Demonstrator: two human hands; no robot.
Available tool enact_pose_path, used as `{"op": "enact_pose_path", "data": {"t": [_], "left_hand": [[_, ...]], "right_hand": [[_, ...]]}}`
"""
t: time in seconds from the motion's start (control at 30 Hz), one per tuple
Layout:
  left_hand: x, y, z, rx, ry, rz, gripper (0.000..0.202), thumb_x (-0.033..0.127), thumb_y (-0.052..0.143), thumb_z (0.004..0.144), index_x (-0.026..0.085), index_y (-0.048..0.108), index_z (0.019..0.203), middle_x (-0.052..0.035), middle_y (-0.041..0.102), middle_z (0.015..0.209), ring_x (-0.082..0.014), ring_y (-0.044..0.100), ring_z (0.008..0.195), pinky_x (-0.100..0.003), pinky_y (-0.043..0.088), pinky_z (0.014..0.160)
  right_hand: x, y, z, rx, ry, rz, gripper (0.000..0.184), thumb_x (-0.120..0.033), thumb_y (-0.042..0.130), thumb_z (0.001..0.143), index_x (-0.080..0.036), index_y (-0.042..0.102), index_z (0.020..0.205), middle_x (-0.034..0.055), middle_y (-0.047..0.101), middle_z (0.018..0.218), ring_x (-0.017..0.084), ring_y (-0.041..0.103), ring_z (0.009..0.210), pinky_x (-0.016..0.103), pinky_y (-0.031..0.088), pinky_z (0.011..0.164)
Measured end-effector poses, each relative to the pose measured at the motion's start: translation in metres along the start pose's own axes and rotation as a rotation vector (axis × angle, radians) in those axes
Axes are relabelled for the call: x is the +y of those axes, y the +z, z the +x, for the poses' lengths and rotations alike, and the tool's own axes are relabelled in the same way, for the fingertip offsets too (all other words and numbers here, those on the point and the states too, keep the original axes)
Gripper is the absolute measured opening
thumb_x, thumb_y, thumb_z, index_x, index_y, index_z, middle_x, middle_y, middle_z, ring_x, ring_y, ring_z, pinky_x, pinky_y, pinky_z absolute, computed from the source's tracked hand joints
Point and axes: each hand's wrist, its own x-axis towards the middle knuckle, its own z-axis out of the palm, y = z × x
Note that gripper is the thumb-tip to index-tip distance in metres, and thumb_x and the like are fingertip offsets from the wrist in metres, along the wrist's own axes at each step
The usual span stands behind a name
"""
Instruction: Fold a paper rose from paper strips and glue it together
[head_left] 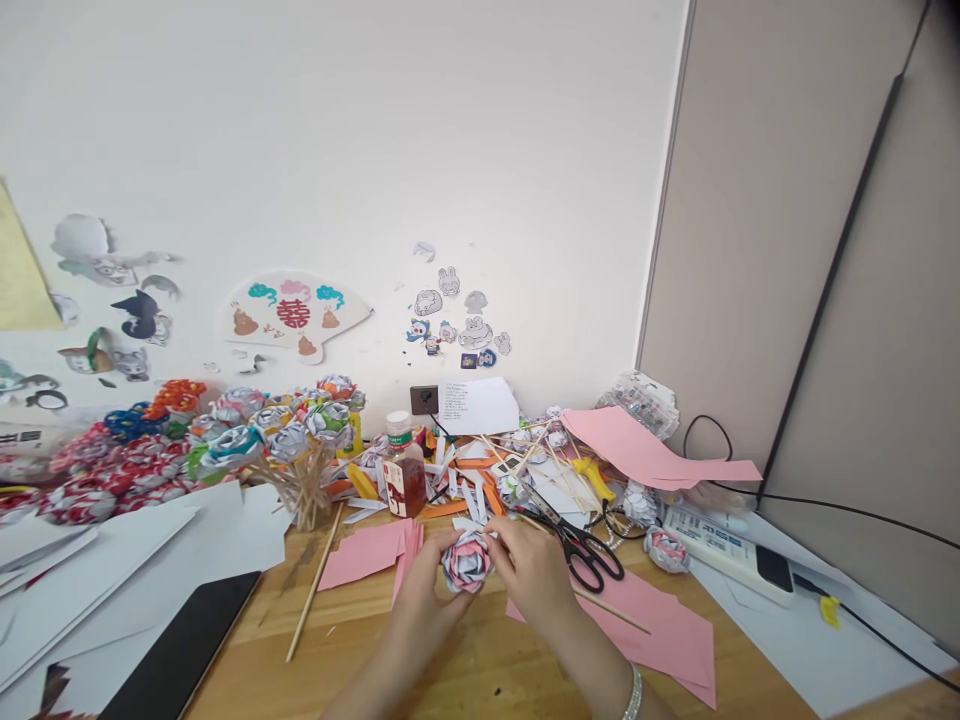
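Note:
A paper flower of rolled pink and white printed petals is between my hands above the wooden table. My left hand wraps round its left side and underside. From the right, my right hand has its fingertips pinched at the flower's upper right edge, by a white paper bit. Black-handled scissors lie just beyond my right hand. Pink paper sheets spread under and right of my right wrist, and a smaller pink stack lies left of my left hand. Below the flower, any stem is hidden.
Bundled paper flowers on sticks stand at the back left. A jar of red-brown liquid is behind my hands, beside heaped paper strips and sticks. A black tablet-like slab lies left, a power strip right. A wooden stick lies left.

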Motion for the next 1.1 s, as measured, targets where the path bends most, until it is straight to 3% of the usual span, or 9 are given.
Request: {"op": "enact_pose_path", "data": {"t": [0.13, 0.3, 0.63, 0.83, 1.1], "left_hand": [[0.0004, 0.0, 0.0005, 0.009, 0.006, -0.016, 0.034, 0.022, 0.063, 0.07, 0.02, 0.059, 0.104, -0.0088, 0.068, 0.097, -0.0257, 0.065, 0.091, -0.041, 0.054, 0.079], [-0.0008, 0.0007, -0.0006, 0.01, 0.011, -0.012, 0.033, 0.023, 0.063, 0.072, 0.021, 0.058, 0.104, -0.0078, 0.067, 0.097, -0.0246, 0.065, 0.089, -0.04, 0.054, 0.078], [-0.0061, 0.002, -0.0019, -0.014, -0.001, 0.016, 0.035, 0.023, 0.063, 0.072, 0.019, 0.056, 0.107, -0.0091, 0.066, 0.099, -0.0255, 0.065, 0.091, -0.041, 0.054, 0.078], [-0.0043, 0.0013, -0.0015, -0.032, 0.021, -0.001, 0.033, 0.024, 0.062, 0.075, 0.02, 0.055, 0.107, -0.0091, 0.066, 0.101, -0.0247, 0.064, 0.093, -0.041, 0.053, 0.08], [-0.0047, 0.0008, -0.0018, -0.002, 0.009, 0.001, 0.036, 0.022, 0.064, 0.073, 0.02, 0.057, 0.108, -0.0098, 0.067, 0.103, -0.0261, 0.065, 0.095, -0.042, 0.053, 0.081]], "right_hand": [[0.0009, -0.0006, -0.0001, -0.021, -0.017, 0.032, 0.023, -0.021, 0.04, 0.093, -0.02, 0.06, 0.082, 0.0012, 0.067, 0.069, 0.014, 0.061, 0.06, 0.022, 0.034, 0.056], [0.0012, -0.0015, 0.0006, -0.111, 0.086, 0.153, 0.016, -0.018, 0.046, 0.089, -0.021, 0.059, 0.08, 0.0003, 0.067, 0.072, 0.014, 0.062, 0.064, 0.021, 0.037, 0.057], [0.0001, 0.0022, -0.0002, -0.133, 0.093, -0.015, 0.018, -0.018, 0.044, 0.09, -0.02, 0.058, 0.08, 0.0007, 0.067, 0.067, 0.015, 0.062, 0.058, 0.022, 0.032, 0.051], [-0.0015, 0.0016, 0.0016, -0.044, 0.195, -0.003, 0.009, -0.024, 0.056, 0.084, -0.019, 0.061, 0.09, 0.0021, 0.07, 0.075, 0.018, 0.065, 0.065, 0.023, 0.037, 0.055], [0.0013, 0.006, -0.0024, 0.07, 0.105, 0.02, 0.015, -0.024, 0.05, 0.089, -0.019, 0.063, 0.083, 0.0021, 0.069, 0.07, 0.016, 0.063, 0.061, 0.023, 0.038, 0.056]]}}
